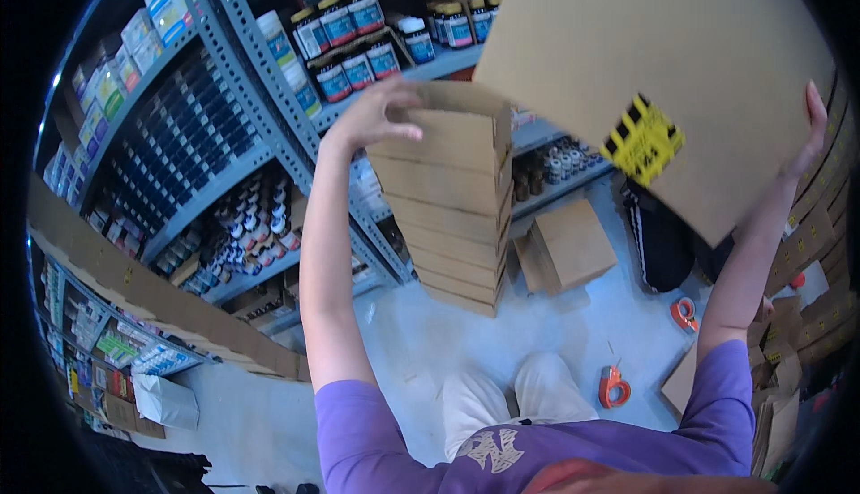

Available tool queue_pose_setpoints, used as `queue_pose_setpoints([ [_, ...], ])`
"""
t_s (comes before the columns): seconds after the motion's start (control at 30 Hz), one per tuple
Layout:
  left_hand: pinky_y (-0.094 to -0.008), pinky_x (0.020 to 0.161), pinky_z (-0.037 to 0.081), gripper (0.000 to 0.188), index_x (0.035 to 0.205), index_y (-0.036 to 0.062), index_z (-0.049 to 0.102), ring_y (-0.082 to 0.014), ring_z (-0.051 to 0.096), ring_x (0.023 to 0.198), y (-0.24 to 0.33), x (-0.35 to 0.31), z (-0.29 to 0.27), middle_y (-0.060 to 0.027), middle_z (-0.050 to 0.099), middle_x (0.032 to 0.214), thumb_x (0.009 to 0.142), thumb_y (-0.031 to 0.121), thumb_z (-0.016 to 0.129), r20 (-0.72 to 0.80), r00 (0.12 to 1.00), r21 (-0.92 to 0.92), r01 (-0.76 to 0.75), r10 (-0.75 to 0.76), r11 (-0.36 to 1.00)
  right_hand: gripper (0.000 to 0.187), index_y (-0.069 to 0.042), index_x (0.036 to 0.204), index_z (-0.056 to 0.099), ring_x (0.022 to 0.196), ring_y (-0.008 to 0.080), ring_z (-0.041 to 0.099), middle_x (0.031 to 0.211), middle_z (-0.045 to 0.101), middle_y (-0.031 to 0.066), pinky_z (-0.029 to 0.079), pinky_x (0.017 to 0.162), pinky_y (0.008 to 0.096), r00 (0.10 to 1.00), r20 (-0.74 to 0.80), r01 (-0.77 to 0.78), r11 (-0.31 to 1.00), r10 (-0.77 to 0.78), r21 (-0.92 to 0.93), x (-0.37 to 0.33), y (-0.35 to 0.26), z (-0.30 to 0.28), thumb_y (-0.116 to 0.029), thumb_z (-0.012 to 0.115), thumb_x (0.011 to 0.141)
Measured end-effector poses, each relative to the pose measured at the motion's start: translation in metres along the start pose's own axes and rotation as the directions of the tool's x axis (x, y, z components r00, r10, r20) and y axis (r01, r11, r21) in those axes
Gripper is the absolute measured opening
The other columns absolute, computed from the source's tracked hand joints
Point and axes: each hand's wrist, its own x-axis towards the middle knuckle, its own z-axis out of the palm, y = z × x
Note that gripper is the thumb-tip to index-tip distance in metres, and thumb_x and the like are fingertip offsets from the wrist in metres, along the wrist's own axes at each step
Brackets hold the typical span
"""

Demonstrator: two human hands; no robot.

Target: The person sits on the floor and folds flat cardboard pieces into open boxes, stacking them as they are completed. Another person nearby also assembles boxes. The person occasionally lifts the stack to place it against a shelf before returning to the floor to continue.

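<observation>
A large cardboard box [573,37] is raised at the upper right, tilted; only one flat brown face shows, bearing a yellow and black label [644,140]. My right hand [813,131] grips its right edge, with the fingers partly hidden. In front of me rises a tall stack of cardboard boxes [443,198], its top one open at the back. My left hand [385,113] is at the upper left corner of this stack, thumb and fingers apart; whether it touches the cardboard I cannot tell.
Grey metal shelves [251,64] with bottles and small packs stand ahead and left. Another cardboard box [573,243] sits on the floor beside the stack, near a black bag [658,243]. Two orange tape dispensers [614,388] lie at the right. Long cardboard [161,288] runs along the left.
</observation>
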Motion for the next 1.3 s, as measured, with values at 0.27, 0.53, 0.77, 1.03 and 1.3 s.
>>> queue_pose_setpoints([
  [0.27, -0.0346, 0.064, 0.028, 0.025, 0.068, 0.0181, 0.069, -0.0167, 0.047, 0.06, 0.02, -0.025, 0.042, 0.0036, 0.051, 0.058, 0.066, 0.041, 0.08, -0.452, 0.892, -0.13, -0.042, -0.022, 0.991, 0.035, -0.003, 0.11, 0.061, 0.093, 0.0162, 0.062, 0.102, 0.065, 0.0079, 0.05, 0.08, 0.0294, 0.966, 0.259, -0.06, 0.987, 0.02, 0.15, 0.09, 0.079, 0.107, -0.032, 0.055, 0.092],
  [0.53, -0.0331, 0.064, 0.032, 0.023, 0.067, 0.0198, 0.07, -0.0116, 0.052, 0.059, 0.086, -0.043, 0.054, 0.0073, 0.059, 0.061, 0.062, 0.038, 0.083, -0.575, 0.817, -0.09, -0.009, -0.045, 0.996, 0.049, 0.0, 0.117, 0.057, 0.093, 0.022, 0.063, 0.104, 0.064, 0.0099, 0.051, 0.077, 0.0344, 0.962, 0.204, -0.227, 0.946, 0.181, 0.231, -0.001, 0.158, 0.16, -0.04, 0.048, 0.091],
  [0.77, -0.0385, 0.09, 0.051, 0.027, 0.089, 0.0111, 0.076, -0.0223, 0.068, 0.095, 0.105, -0.088, 0.07, -0.0019, 0.072, 0.106, 0.071, 0.029, 0.085, -0.25, 0.919, -0.284, 0.23, -0.304, 0.931, 0.06, 0.003, 0.13, 0.049, 0.107, 0.0285, 0.062, 0.12, 0.061, 0.017, 0.053, 0.087, 0.0406, 0.793, 0.589, -0.518, 0.68, 0.155, 0.519, -0.042, 0.208, 0.118, -0.041, 0.048, 0.088],
  [1.03, -0.0315, 0.069, 0.039, 0.025, 0.066, 0.0169, 0.07, -0.0149, 0.063, 0.069, 0.104, -0.066, 0.058, 0.0053, 0.066, 0.069, 0.064, 0.037, 0.085, -0.61, 0.789, -0.247, -0.095, -0.078, 0.964, 0.073, 0.004, 0.137, 0.042, 0.117, 0.0321, 0.057, 0.132, 0.054, 0.0199, 0.048, 0.097, 0.043, 0.631, 0.73, -0.58, 0.785, 0.264, 0.218, -0.034, 0.205, 0.059, -0.038, 0.063, 0.081],
  [1.3, -0.0311, 0.07, 0.028, 0.022, 0.069, 0.0211, 0.069, -0.0098, 0.051, 0.065, 0.087, -0.053, 0.056, 0.0094, 0.056, 0.063, 0.067, 0.037, 0.083, -0.632, 0.775, -0.216, -0.146, -0.024, 0.966, 0.084, 0.002, 0.144, 0.033, 0.126, 0.0322, 0.05, 0.139, 0.046, 0.0181, 0.042, 0.105, 0.0447, 0.709, 0.578, -0.415, 0.902, 0.404, -0.122, -0.002, 0.201, 0.024, -0.034, 0.069, 0.078],
])
